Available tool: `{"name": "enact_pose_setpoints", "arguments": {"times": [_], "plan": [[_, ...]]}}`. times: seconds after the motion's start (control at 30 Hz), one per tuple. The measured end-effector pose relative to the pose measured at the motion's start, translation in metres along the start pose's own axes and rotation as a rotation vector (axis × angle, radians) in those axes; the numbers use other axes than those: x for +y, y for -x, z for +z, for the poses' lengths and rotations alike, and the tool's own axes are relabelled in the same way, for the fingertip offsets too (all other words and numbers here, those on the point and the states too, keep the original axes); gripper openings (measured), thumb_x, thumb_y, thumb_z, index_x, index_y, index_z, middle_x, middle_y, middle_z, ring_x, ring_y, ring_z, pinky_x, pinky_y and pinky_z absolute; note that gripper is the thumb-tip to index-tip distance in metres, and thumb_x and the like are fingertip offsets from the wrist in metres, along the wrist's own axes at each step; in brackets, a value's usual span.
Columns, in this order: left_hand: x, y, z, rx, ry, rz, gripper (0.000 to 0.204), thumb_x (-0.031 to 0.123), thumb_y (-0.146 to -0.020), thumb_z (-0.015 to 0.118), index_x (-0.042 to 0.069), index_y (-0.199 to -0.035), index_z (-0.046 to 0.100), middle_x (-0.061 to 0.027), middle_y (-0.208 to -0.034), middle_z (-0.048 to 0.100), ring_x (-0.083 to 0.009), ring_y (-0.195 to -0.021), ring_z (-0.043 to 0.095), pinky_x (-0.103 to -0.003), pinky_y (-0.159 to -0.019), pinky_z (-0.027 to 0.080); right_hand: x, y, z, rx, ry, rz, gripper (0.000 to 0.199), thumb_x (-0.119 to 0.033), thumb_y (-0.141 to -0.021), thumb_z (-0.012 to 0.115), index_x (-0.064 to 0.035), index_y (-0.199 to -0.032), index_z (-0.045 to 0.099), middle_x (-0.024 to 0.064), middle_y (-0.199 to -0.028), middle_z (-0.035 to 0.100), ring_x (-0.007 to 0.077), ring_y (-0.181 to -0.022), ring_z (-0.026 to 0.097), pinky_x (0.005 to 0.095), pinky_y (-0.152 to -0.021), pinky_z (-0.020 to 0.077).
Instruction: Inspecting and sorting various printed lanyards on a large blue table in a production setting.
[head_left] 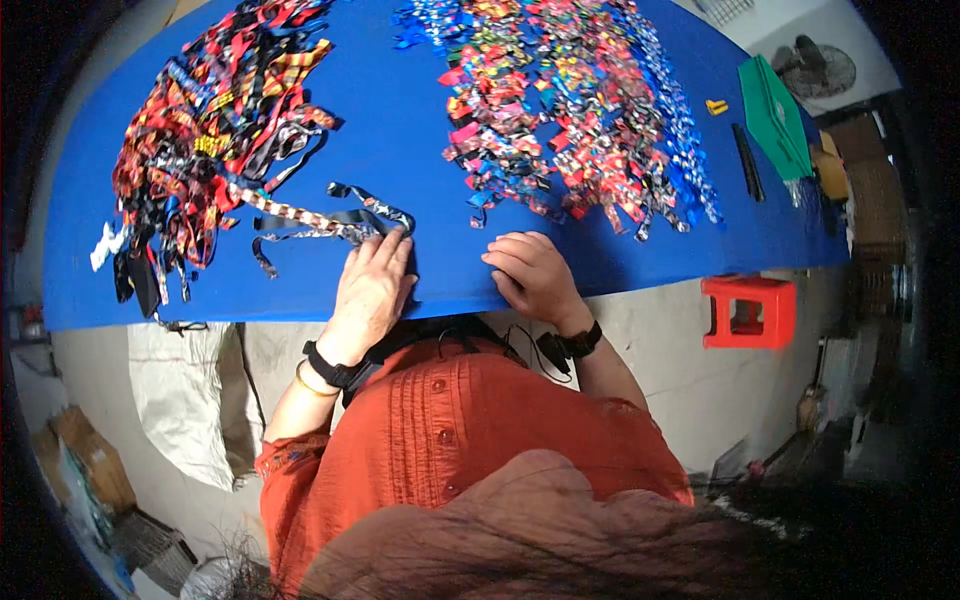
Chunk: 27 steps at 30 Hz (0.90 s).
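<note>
On the blue counter (pixel 420 150), left hand (pixel 372 290) flat, fingers spread, pins one patterned ribbon (pixel 330 222); right hand (pixel 532 275) curled, empty; big ribbon heap (pixel 215 120) remains unsorted.

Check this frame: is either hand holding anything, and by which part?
The left hand presses its fingertips on one end of a dark patterned ribbon strip on the blue table. The right hand holds nothing visible.

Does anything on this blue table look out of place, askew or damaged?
Little stands out. At the left pile of patterned ribbons, a few strands hang over the near edge of the blue table. The left hand rests on a loose ribbon strip; the right hand is curled at the edge. No damage visible.
</note>
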<state>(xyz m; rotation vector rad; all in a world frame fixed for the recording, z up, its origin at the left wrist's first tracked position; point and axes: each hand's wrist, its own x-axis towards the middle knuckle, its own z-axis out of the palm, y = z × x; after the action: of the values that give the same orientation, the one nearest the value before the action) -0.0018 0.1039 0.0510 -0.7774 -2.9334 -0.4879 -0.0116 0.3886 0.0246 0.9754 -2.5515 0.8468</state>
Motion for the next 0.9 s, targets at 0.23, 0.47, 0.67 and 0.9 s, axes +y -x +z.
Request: {"name": "enact_pose_setpoints", "arguments": {"times": [0.23,0.47,0.67,0.9], "plan": [[-0.008,0.005,0.003,0.001,-0.036,-0.055,0.045,0.016,-0.09,0.063,-0.003,-0.131,0.056,-0.0173,-0.14,0.053,-0.0382,-0.125,0.05,-0.047,-0.104,0.042,0.003,0.004,-0.001,-0.018,-0.018,-0.014,0.026,-0.011,-0.083,0.068,-0.0104,-0.109,0.066,0.0072,-0.113,0.066,0.0273,-0.109,0.061,0.0418,-0.096,0.0462],[-0.004,0.008,0.015,-0.012,-0.082,-0.053,0.045,0.014,-0.092,0.059,-0.003,-0.133,0.055,-0.0173,-0.143,0.051,-0.0405,-0.128,0.047,-0.049,-0.107,0.039,0.002,0.004,-0.001,-0.002,-0.007,-0.011,0.026,-0.011,-0.082,0.068,-0.0115,-0.108,0.068,0.0062,-0.112,0.067,0.0259,-0.108,0.062,0.0416,-0.095,0.0466],[0.002,0.011,0.011,-0.055,-0.032,0.021,0.044,0.013,-0.093,0.057,-0.002,-0.134,0.055,-0.0176,-0.141,0.052,-0.0402,-0.129,0.046,-0.05,-0.109,0.038,0.0,0.005,0.0,-0.009,0.005,0.006,0.024,-0.013,-0.082,0.068,-0.0112,-0.106,0.068,0.0063,-0.111,0.067,0.026,-0.108,0.062,0.0414,-0.096,0.0463],[0.008,0.019,0.012,0.017,0.032,0.047,0.044,0.01,-0.088,0.057,0.0,-0.131,0.055,-0.0182,-0.145,0.047,-0.0407,-0.132,0.045,-0.049,-0.11,0.036,-0.012,-0.007,-0.003,-0.078,-0.019,-0.015,0.025,-0.01,-0.083,0.067,-0.008,-0.108,0.067,0.0104,-0.111,0.066,0.03,-0.107,0.062,0.0427,-0.094,0.0469]]}}
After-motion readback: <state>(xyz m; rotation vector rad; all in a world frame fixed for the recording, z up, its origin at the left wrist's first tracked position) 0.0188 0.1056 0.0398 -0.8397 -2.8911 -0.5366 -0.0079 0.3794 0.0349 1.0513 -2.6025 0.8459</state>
